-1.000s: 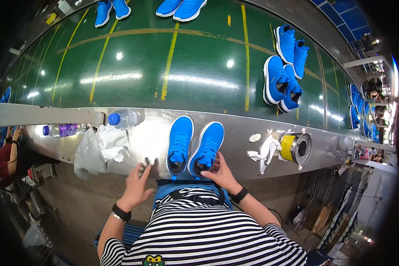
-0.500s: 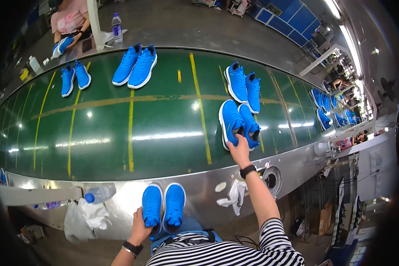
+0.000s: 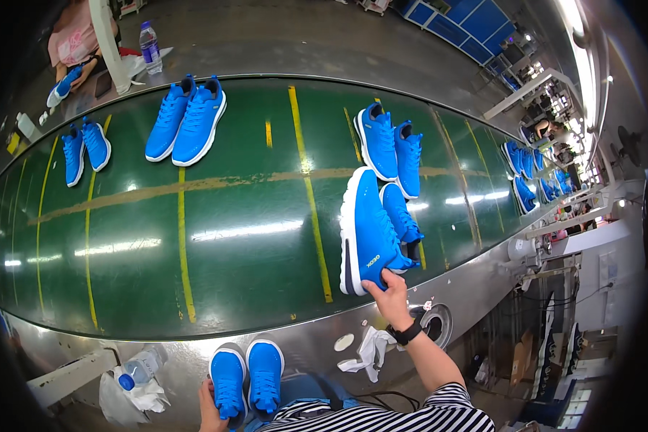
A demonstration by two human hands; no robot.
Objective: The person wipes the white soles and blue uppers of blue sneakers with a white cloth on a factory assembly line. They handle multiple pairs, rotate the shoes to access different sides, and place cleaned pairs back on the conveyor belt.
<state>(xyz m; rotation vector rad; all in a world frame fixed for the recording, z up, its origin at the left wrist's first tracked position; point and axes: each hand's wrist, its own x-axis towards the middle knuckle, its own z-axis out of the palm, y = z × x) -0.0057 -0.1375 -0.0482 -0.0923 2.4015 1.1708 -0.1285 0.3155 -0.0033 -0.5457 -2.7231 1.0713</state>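
Observation:
My right hand (image 3: 387,299) grips a blue sneaker (image 3: 373,230) by its heel, thumb and fingers closed round it. This sneaker is tipped on its side above the green belt, its white sole facing left. Its mate (image 3: 399,214) stands just right of it, partly covered. Close to my body, a left sneaker (image 3: 227,378) and a right sneaker (image 3: 266,374) stand side by side on the metal ledge, toes away from me. My left hand (image 3: 207,407) is closed on the left one's outer side near the heel; some of its fingers are hidden.
A green conveyor belt (image 3: 245,273) with yellow lines crosses in front. It carries more blue pairs, one (image 3: 187,122) at far left. A crumpled white cloth (image 3: 371,353) and a plastic bottle (image 3: 142,363) lie on the ledge. Across the belt, a person (image 3: 75,43) holds a sneaker.
My right hand has lifted and tilted the gripped sneaker, drawing it slightly left and nearer. The whole view has shifted. My left hand stays at the near pair.

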